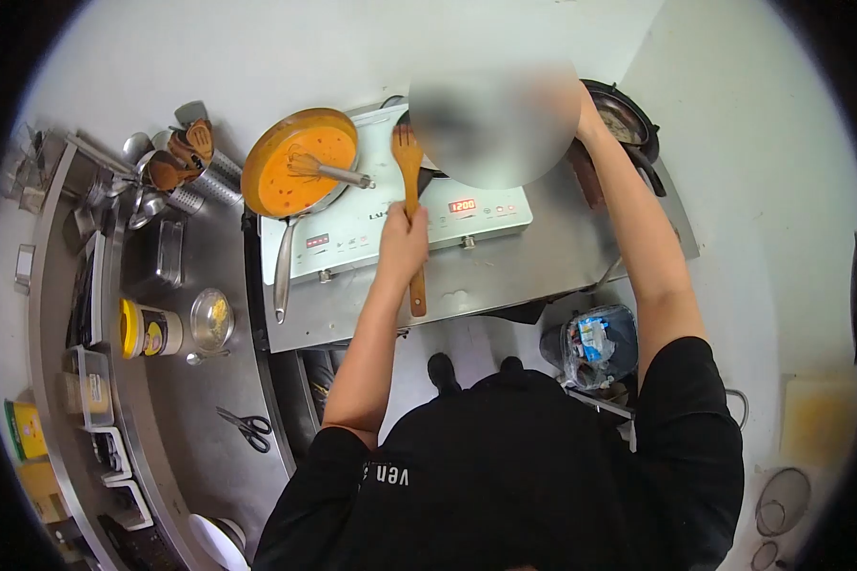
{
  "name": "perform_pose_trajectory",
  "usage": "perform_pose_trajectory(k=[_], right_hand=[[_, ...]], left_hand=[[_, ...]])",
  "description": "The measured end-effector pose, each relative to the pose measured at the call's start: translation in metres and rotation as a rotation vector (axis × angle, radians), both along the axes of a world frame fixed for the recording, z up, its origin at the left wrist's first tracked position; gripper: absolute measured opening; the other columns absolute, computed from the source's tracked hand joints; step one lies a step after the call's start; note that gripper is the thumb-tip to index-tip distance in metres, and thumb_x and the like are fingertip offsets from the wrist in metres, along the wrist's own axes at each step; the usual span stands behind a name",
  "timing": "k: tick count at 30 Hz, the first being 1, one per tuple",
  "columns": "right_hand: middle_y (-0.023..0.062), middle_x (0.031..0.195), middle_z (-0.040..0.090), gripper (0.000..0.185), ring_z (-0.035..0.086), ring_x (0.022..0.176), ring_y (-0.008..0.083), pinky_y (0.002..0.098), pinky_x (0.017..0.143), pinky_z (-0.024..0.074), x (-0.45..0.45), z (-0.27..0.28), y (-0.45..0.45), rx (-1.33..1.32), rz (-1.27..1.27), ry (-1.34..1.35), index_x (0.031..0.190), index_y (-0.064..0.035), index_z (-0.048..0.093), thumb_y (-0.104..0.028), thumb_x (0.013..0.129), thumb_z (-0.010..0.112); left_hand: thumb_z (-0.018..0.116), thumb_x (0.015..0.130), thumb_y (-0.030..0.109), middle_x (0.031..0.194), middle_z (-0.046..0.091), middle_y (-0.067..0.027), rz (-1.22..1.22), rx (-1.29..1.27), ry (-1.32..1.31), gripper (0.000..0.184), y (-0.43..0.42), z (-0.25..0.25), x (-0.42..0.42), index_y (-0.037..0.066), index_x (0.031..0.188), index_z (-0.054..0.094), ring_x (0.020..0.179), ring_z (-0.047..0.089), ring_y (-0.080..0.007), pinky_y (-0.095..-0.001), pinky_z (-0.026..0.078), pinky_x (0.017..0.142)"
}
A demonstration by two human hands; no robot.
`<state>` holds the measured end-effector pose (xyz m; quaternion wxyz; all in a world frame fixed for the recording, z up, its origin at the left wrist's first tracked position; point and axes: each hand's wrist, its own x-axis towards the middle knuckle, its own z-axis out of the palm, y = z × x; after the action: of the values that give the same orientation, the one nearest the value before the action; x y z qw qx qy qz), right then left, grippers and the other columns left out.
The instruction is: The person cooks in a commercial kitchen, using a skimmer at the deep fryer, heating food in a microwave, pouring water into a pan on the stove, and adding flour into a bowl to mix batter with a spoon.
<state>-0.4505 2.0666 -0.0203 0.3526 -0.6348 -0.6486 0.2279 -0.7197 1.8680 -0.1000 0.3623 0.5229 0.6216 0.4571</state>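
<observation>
My left hand [405, 243] is wrapped around the handle of a slotted wooden spatula [408, 157], whose head points away from me over the induction cooktop [371, 214]. Under the spatula's head, a dark pan shows only at its edge. My right hand [583, 109] reaches to the far right of the cooktop. A blurred patch covers its fingers and whatever lies beneath. To the left, a frying pan [284, 257] of orange sauce [314, 157] sits on the cooktop with a whisk [345, 175] resting in it.
At right stands a dark pan [647, 171]. A bin [600, 347] is below the counter. The left counter bears scissors [248, 426], a glass bowl [212, 319], a yellow-lidded tub [150, 329] and utensils in metal holders [221, 179].
</observation>
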Motion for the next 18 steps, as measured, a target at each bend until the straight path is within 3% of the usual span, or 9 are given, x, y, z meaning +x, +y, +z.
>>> perform_pose_trajectory(k=[1,3,4,6,8,11,14,18], right_hand=[[0.0162,0.069,0.062,0.071,0.061,0.07,0.0242,0.0339,0.067,0.0471,0.009,0.004,-0.008,0.0,-0.014,0.002,0.075,0.0062,0.064,-0.064,0.066,0.063],[0.0032,0.06,0.053,0.054,0.049,0.06,0.0132,0.0272,0.056,0.0401,0.025,0.018,-0.037,-0.045,-0.04,0.327,0.071,-0.0004,0.061,-0.054,0.072,0.066],[0.0032,0.06,0.053,0.054,0.049,0.06,0.0132,0.0272,0.056,0.0401,0.036,0.019,-0.047,-0.04,-0.051,0.324,0.071,-0.0004,0.061,-0.054,0.072,0.066],[-0.004,0.057,0.042,0.039,0.037,0.055,0.0081,0.0232,0.051,0.0301,0.06,0.027,-0.07,0.018,-0.024,0.728,0.066,-0.008,0.055,-0.044,0.078,0.065],[-0.0037,0.058,0.044,0.036,0.036,0.055,0.007,0.0223,0.052,0.0288,0.095,0.038,-0.099,0.017,-0.085,0.741,0.064,-0.0121,0.051,-0.041,0.082,0.061],[-0.0026,0.06,0.042,0.034,0.036,0.057,0.008,0.0224,0.056,0.029,0.168,0.047,-0.133,0.198,-0.036,1.054,0.068,-0.0103,0.051,-0.039,0.085,0.059],[-0.0023,0.061,0.041,0.034,0.035,0.059,0.0093,0.0233,0.058,0.0283,0.246,0.058,-0.171,0.301,-0.157,0.907,0.065,-0.0101,0.049,-0.035,0.086,0.059],[-0.0026,0.061,0.04,0.038,0.034,0.061,0.0092,0.0241,0.058,0.0266,0.336,0.038,-0.205,0.306,-0.305,0.622,0.061,-0.0099,0.047,-0.035,0.086,0.059]], left_hand=[[0.051,0.089,0.026,0.06,0.05,-0.0063,0.004,-0.065,-0.113,0.027,-0.002,0.02,0.006,-0.001,0.094,0.047,0.044,0.049,-0.0135,-0.0273,0.04,0.039],[0.046,0.091,0.027,0.06,0.048,-0.0045,-0.019,-0.11,-0.244,0.026,0.0,0.046,0.018,0.001,0.095,0.049,0.044,0.046,-0.0112,-0.0252,0.039,0.039],[0.043,0.092,0.027,0.059,0.047,-0.0034,-0.044,-0.088,-0.262,0.026,0.001,0.056,0.025,0.002,0.096,0.049,0.044,0.045,-0.0103,-0.0243,0.038,0.04],[0.042,0.093,0.02,0.07,0.049,0.0004,-0.075,0.001,-0.272,0.022,-0.004,0.089,0.049,0.002,0.102,0.052,0.051,0.045,-0.0063,-0.0207,0.038,0.041],[0.042,0.094,0.021,0.06,0.046,0.0006,-0.158,0.101,-0.281,0.021,-0.005,0.119,0.082,0.003,0.095,0.052,0.048,0.044,-0.0063,-0.0221,0.037,0.041],[0.046,0.094,0.022,0.068,0.051,0.003,-0.338,0.119,-0.355,0.029,-0.008,0.159,0.153,0.003,0.113,0.053,0.054,0.046,-0.0047,-0.0194,0.037,0.044],[0.047,0.093,0.023,0.073,0.056,0.0012,-0.482,0.125,-0.195,0.031,-0.002,0.176,0.24,0.001,0.115,0.053,0.055,0.047,-0.0051,-0.0201,0.039,0.047],[0.052,0.091,0.018,0.077,0.061,-0.0054,-0.624,0.078,-0.376,0.025,0.021,0.14,0.367,0.0,0.108,0.048,0.056,0.05,-0.0077,-0.0229,0.042,0.05]])
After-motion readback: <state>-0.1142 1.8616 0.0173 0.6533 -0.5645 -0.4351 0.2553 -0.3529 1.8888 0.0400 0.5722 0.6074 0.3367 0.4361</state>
